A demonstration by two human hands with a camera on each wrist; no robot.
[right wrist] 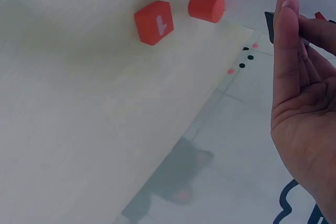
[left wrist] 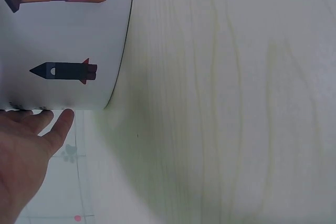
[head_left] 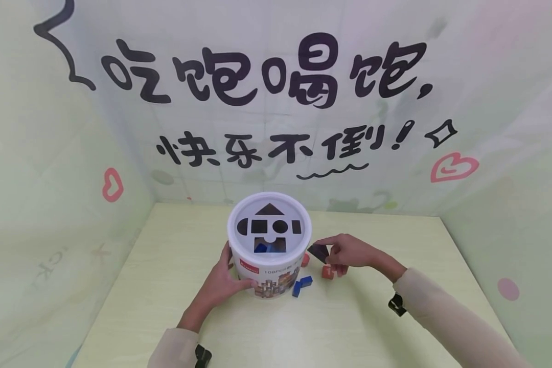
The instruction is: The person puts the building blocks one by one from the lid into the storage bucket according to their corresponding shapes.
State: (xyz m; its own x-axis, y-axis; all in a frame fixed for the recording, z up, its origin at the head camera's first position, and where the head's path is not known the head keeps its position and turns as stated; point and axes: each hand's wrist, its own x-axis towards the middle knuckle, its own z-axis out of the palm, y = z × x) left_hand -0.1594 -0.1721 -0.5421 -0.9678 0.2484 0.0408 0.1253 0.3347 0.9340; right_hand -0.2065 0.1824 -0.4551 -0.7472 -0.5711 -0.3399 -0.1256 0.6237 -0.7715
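Note:
A white bucket (head_left: 269, 273) with a shape-sorter lid (head_left: 232, 237) stands upright on the table. My left hand (head_left: 223, 281) holds its side, thumb across the front and fingers round the left. In the left wrist view, fingertips of the left hand (left wrist: 26, 156) meet the bucket's printed wall (left wrist: 58, 35). Right of the bucket, my right hand (head_left: 351, 251) pinches a dark triangular block (head_left: 318, 251) close to the wall, below rim height. The right wrist view shows that block (right wrist: 269, 26) mostly hidden behind the fingers. Inside the bucket, blue blocks (head_left: 261, 248) show through a lid hole.
Beside the bucket on the right lie a red cube (head_left: 327, 272), a red cylinder (right wrist: 206, 9) and two blue blocks (head_left: 306, 281). A printed fabric wall (head_left: 271, 117) rises behind the table (head_left: 165, 245), with side walls left and right.

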